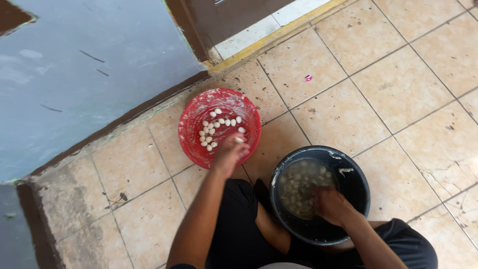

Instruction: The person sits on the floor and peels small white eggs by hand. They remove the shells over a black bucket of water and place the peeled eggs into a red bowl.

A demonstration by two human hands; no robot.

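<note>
A red bowl dusted with white sits on the tiled floor and holds several small white balls. My left hand hovers over its near rim with one white ball pinched at the fingertips. A black bucket stands to the right between my knees, filled with murky water and several pale balls. My right hand reaches down inside the bucket, its fingers in the water; what they hold is hidden.
A grey-blue wall with a dark brown base strip runs along the left. A doorway threshold with a yellow strip lies at the top. Beige floor tiles spread to the right, with a small pink scrap.
</note>
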